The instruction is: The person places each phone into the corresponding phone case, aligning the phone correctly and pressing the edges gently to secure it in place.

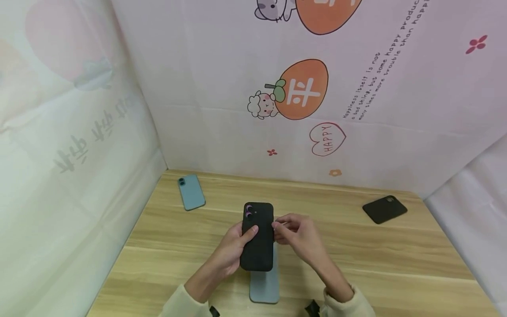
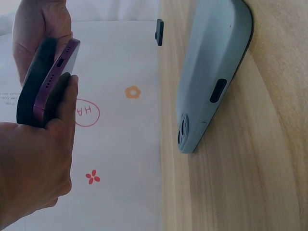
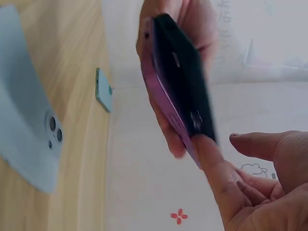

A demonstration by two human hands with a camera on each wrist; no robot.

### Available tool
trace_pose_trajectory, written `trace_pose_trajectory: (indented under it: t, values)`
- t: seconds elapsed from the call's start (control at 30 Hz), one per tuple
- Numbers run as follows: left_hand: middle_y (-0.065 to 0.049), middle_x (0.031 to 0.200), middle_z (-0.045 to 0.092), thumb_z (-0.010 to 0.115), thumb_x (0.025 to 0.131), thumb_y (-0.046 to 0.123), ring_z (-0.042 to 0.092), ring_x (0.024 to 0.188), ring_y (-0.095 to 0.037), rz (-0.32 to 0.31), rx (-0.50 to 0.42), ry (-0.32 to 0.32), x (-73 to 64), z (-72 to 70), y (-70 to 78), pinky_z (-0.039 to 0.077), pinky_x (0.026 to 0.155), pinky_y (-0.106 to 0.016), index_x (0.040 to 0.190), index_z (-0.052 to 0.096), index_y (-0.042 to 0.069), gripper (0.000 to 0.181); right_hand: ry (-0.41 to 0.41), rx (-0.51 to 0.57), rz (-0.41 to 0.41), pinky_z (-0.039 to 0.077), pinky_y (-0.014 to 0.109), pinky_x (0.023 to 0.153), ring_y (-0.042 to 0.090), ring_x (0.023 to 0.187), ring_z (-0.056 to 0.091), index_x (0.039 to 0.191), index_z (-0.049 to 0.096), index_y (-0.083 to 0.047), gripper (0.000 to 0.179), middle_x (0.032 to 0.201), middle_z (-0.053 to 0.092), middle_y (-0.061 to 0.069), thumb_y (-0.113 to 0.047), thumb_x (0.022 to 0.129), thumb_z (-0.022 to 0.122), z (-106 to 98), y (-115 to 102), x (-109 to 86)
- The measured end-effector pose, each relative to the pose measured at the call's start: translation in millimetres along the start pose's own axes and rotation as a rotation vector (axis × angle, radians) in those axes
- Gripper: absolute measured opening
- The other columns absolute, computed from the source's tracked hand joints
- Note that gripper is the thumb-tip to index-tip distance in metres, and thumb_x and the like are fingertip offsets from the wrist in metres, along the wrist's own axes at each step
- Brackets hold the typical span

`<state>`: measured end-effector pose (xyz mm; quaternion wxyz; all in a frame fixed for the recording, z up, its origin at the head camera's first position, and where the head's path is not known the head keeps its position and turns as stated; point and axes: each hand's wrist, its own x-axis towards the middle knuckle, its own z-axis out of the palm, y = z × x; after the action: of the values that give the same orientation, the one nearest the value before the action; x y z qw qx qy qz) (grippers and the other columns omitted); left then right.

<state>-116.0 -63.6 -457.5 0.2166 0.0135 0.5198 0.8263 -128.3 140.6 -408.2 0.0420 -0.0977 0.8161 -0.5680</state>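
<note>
In the head view, my left hand (image 1: 233,246) grips a purple phone (image 2: 48,84) and a black phone case (image 1: 256,251) together, thumb lying on the case's back. Purple camera rings show through its cutout. Along one side the case stands apart from the phone, seen in the right wrist view. My right hand (image 1: 299,235) is at the case's right edge; one of its fingers (image 3: 211,161) touches near a corner, while the thumb stays off the case. Beneath the hands lies a light blue phone (image 1: 264,288) on the table, partly hidden.
Another light blue phone (image 1: 192,192) lies at the table's back left. A black phone case or phone (image 1: 385,209) lies at the back right; its kind cannot be told. White printed cloth (image 1: 222,132) hangs behind the wooden table (image 1: 166,264) and at both sides.
</note>
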Motion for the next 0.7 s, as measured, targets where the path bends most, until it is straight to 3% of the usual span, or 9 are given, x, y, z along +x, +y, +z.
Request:
trace_pose_trajectory:
  t: [0.17, 0.3, 0.47, 0.7]
  values:
    - [-0.023, 0.138, 0.066, 0.05, 0.114, 0.019, 0.068, 0.125, -0.036, 0.002, -0.012, -0.026, -1.8, 0.0, 0.1, 0.057, 0.105, -0.049, 0.154, 0.038, -0.005, 0.049, 0.045, -0.106, -0.049, 0.065, 0.028, 0.068, 0.021, 0.075, 0.077, 0.103, 0.077, 0.004, 0.008, 0.085, 0.077, 0.012, -0.003, 0.098, 0.075, -9.2, -1.4, 5.7]
    - [-0.023, 0.136, 0.067, 0.05, 0.114, 0.018, 0.069, 0.123, -0.035, -0.008, 0.011, -0.05, -4.4, 0.5, -0.6, 0.058, 0.103, -0.047, 0.154, 0.038, -0.006, 0.048, 0.043, -0.187, -0.089, 0.065, 0.027, 0.072, 0.018, 0.081, 0.077, 0.108, 0.078, 0.001, 0.014, 0.093, 0.079, 0.011, -0.01, 0.101, 0.074, -15.0, 0.5, 14.2]
    - [-0.022, 0.132, 0.069, 0.051, 0.114, 0.017, 0.069, 0.121, -0.033, -0.035, 0.067, -0.06, -6.0, 2.4, -1.1, 0.059, 0.101, -0.047, 0.153, 0.041, -0.005, 0.047, -0.041, -0.193, -0.074, 0.066, 0.032, 0.076, 0.022, 0.091, 0.077, 0.118, 0.077, -0.002, 0.026, 0.106, 0.079, 0.012, -0.023, 0.106, 0.068, -18.8, 2.9, 26.5]
    - [-0.019, 0.129, 0.069, 0.053, 0.112, 0.014, 0.069, 0.117, -0.031, -0.043, 0.135, -0.078, -5.1, 7.7, -3.2, 0.06, 0.098, -0.048, 0.152, 0.045, -0.004, 0.044, -0.17, -0.164, -0.01, 0.066, 0.04, 0.075, 0.016, 0.084, 0.074, 0.11, 0.081, -0.006, 0.031, 0.101, 0.079, 0.007, -0.031, 0.109, 0.062, -19.0, 0.7, 36.1]
